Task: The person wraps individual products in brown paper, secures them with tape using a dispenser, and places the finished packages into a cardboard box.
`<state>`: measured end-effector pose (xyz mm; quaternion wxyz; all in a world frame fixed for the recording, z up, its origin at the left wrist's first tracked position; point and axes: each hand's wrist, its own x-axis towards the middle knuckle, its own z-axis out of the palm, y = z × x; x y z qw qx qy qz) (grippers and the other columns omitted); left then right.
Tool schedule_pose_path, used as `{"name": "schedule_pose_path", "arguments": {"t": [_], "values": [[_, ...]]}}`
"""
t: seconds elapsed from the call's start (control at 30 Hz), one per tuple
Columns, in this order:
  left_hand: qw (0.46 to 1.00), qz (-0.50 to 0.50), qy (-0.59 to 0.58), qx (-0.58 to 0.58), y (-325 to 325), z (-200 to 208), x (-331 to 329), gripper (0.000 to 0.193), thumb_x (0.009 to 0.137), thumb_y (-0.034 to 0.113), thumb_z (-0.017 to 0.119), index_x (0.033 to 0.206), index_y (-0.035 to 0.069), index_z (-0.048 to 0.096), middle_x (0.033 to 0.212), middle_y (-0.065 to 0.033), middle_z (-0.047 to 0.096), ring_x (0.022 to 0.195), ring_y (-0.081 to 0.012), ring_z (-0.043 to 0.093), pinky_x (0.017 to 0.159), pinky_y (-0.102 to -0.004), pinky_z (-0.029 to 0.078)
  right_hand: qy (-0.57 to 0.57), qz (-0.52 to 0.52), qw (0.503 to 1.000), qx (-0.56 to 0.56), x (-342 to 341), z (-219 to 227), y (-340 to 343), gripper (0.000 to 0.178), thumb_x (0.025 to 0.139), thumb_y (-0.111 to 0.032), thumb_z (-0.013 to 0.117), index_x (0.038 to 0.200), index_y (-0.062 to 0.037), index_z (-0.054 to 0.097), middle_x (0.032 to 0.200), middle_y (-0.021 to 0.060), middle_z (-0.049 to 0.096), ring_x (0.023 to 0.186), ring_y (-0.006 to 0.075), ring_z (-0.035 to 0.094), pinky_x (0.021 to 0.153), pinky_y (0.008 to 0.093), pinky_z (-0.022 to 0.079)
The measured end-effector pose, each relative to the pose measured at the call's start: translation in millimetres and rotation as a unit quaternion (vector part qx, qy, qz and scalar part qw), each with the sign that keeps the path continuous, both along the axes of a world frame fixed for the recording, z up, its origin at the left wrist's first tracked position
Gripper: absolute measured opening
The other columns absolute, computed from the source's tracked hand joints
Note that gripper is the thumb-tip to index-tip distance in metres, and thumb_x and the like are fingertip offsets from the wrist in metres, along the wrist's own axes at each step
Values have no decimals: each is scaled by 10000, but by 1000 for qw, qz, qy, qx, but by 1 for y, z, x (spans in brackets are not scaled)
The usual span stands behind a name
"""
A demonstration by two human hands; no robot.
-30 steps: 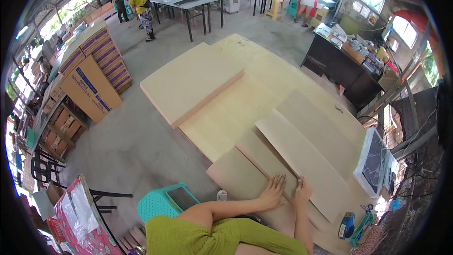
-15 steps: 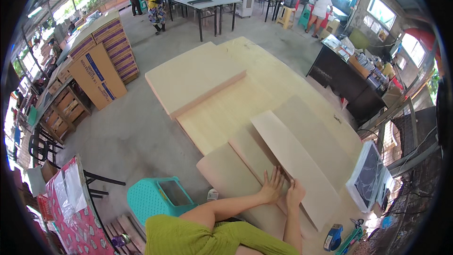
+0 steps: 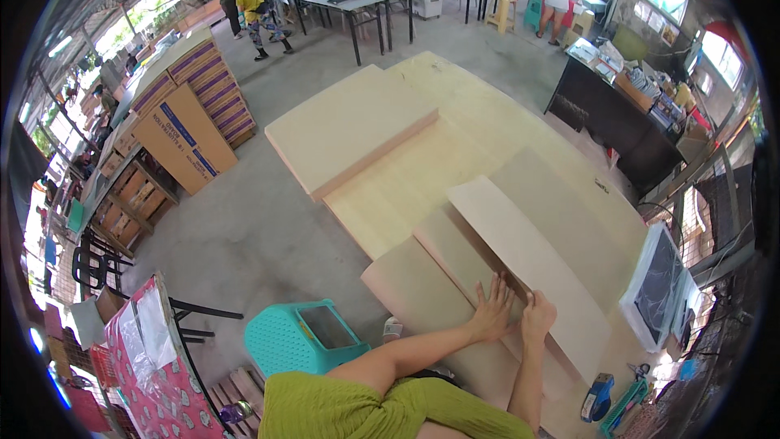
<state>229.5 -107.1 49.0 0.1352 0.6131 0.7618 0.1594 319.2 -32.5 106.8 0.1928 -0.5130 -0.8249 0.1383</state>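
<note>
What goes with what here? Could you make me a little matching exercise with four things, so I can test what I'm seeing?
Things:
1. Left hand
2. Right hand
3. Stool
4. Stack

Descriptions:
A. Teal, standing on the floor
B. Open and spread out
C. On the far left part of the pale table
D. Curled at the edge of a board

Right pairs: 1-B, 2-D, 3-A, 4-C.

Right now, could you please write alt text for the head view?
A person's left hand spreads on tan board, right hand holding a raised strip by its edge; beyond, a thick stack rests on a pale worktop.
</note>
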Motion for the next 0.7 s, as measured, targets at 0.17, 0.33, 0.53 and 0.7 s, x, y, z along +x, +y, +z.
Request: {"name": "schedule_pose_path", "arguments": {"t": [0.17, 0.33, 0.53, 0.7], "values": [[999, -28, 26, -26, 3, -1, 2, 926, 800, 583, 605, 1459, -16, 350, 1530, -324, 222, 1450, -526, 45, 986, -831, 67, -8, 14, 1000, -23, 10, -27, 3, 177, 903, -196, 608, 932, -51, 705, 783, 214, 651, 740, 416, 631, 664, 489, 472], [994, -30, 95, -35, 19, -38, 12, 913, 788, 601, 582, 1451, 7, 376, 1545, -234, 275, 1467, -455, 102, 1014, -822, 42, -6, 6, 998, -69, 13, -54, 7, 208, 906, -232, 606, 979, -74, 722, 901, 189, 686, 825, 382, 663, 733, 451, 509], [995, -96, -18, -22, 27, -25, -71, 768, 865, 626, 505, 1469, 159, 415, 1544, -139, 346, 1456, -336, 248, 1106, -732, -5, 1, 68, 995, -66, 20, -73, 3, 316, 897, -257, 628, 1158, -83, 670, 1127, 192, 657, 1005, 351, 652, 857, 411, 523], [977, 206, 29, -48, -5, 5, -197, 750, 846, 569, 566, 1471, 183, 416, 1557, -147, 316, 1458, -383, 215, 1097, -715, 92, -198, 176, 961, -77, 12, -39, -24, 678, 845, -340, 687, 1397, -13, 466, 1493, 296, 342, 1391, 417, 351, 1129, 490, 322]]}}
